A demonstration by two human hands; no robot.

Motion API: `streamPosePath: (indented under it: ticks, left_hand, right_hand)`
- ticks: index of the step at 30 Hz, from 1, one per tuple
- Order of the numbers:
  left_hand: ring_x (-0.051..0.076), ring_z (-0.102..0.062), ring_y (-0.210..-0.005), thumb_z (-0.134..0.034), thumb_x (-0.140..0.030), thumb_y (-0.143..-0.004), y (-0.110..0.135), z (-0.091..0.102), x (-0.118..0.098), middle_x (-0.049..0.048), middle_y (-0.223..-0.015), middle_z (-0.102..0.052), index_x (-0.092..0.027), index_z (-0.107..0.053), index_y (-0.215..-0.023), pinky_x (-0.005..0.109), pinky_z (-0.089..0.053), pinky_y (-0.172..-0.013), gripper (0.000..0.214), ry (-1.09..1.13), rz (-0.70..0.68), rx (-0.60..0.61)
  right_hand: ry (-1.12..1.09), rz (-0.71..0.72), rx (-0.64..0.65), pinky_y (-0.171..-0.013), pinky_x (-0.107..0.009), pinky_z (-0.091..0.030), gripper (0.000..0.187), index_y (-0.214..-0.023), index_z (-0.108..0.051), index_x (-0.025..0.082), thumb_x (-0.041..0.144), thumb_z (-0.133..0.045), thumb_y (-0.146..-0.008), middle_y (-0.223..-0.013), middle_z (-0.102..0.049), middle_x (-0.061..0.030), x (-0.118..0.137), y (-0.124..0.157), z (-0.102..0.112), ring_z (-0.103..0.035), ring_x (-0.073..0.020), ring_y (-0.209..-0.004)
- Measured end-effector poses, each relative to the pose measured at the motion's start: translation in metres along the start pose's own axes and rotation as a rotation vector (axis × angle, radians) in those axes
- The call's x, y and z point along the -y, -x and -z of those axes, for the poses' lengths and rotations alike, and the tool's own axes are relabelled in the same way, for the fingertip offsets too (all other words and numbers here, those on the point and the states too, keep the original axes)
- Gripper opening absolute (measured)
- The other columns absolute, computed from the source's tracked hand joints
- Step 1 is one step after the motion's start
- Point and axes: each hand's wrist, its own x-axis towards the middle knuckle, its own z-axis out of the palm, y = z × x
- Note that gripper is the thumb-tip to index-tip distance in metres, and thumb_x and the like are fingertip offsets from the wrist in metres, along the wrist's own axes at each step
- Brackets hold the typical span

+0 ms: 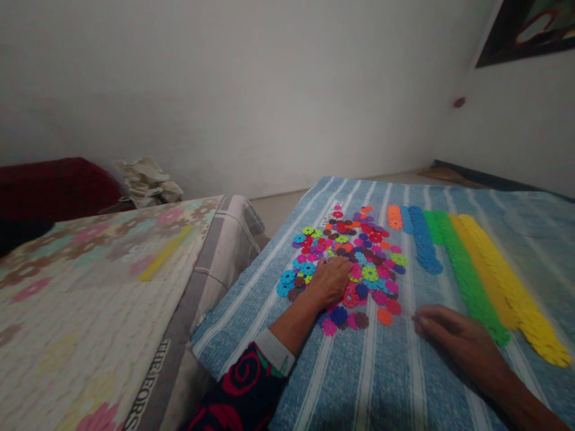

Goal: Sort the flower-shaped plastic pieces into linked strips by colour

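Observation:
A loose heap of flower-shaped plastic discs (370, 273) in pink, red, purple, blue, lime, brown and orange lies on a blue striped cloth (314, 395). My left hand (332, 280) rests on the heap's near left part, fingers reaching forward over the discs and touching them. To the right of the heap, low over the cloth, is my right hand (453, 332). Its fingers are drawn together, and no disc shows between them. Beside it run overlapping rows of sorted discs: a green row (471, 275), a yellow row (516, 290), a blue row (423, 242) and a short orange row (395, 216).
At the left stands a bed or mattress with a floral cover (90, 311), and a blurred yellow strip (165, 254) lies on it. A gap separates it from the striped cloth. Behind are crumpled pale cloth (150, 179), a dark red piece (58, 182) and a white wall (269, 90).

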Motion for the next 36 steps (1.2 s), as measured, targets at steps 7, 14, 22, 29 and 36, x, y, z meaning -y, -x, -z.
streamPosePath:
  ticks: [7, 14, 22, 29, 36]
  left_hand:
    - [0.025, -0.064, -0.108, -0.039, -0.012, -0.093, 0.001, 0.008, 0.035, 0.0119, -0.112, -0.07, -0.018, -0.061, -0.109, 0.044, -0.047, -0.095, 0.029, -0.014, 0.176, -0.076]
    - [0.024, -0.065, -0.104, -0.037, -0.017, -0.095, -0.004, 0.001, 0.037, 0.0134, -0.108, -0.071, -0.017, -0.063, -0.104, 0.04, -0.05, -0.093, 0.028, 0.038, 0.011, -0.18]
    - [0.028, -0.052, -0.13, -0.044, -0.029, -0.097, -0.006, -0.008, 0.021, 0.0107, -0.132, -0.065, -0.023, -0.06, -0.129, 0.053, -0.04, -0.107, 0.036, 0.079, -0.147, -0.068]
    - [0.031, -0.048, -0.134, -0.046, -0.031, -0.096, -0.006, 0.0, 0.019, 0.0129, -0.137, -0.061, -0.02, -0.065, -0.122, 0.054, -0.039, -0.108, 0.034, 0.029, -0.094, -0.098]
    - [0.031, -0.043, -0.138, -0.05, -0.036, -0.095, -0.006, 0.004, -0.003, 0.0082, -0.141, -0.058, -0.027, -0.063, -0.127, 0.056, -0.035, -0.111, 0.035, 0.055, -0.215, 0.01]
  right_hand:
    - [-0.011, 0.026, 0.02, -0.062, -0.029, -0.056, 0.029, -0.08, -0.075, 0.021, 0.047, -0.064, -0.076, -0.079, -0.075, -0.0058, 0.003, -0.001, -0.003, -0.07, -0.0231, -0.072]
    - [-0.032, 0.005, 0.038, -0.063, -0.029, -0.052, 0.029, -0.08, -0.073, 0.019, 0.046, -0.062, -0.077, -0.07, -0.07, -0.0032, 0.006, -0.002, -0.005, -0.066, -0.02, -0.067]
    - [-0.07, 0.018, 0.046, -0.062, -0.028, -0.05, 0.026, -0.078, -0.071, 0.019, 0.044, -0.062, -0.077, -0.067, -0.069, -0.0024, 0.01, -0.004, -0.006, -0.065, -0.019, -0.066]
    - [-0.079, 0.015, 0.05, -0.062, -0.027, -0.049, 0.025, -0.08, -0.072, 0.019, 0.041, -0.062, -0.078, -0.068, -0.068, -0.0014, 0.007, -0.005, -0.007, -0.063, -0.0178, -0.066]
    - [-0.083, 0.025, 0.053, -0.063, -0.027, -0.048, 0.024, -0.08, -0.071, 0.019, 0.041, -0.061, -0.078, -0.068, -0.067, -0.0011, 0.008, -0.005, -0.006, -0.062, -0.0166, -0.065]
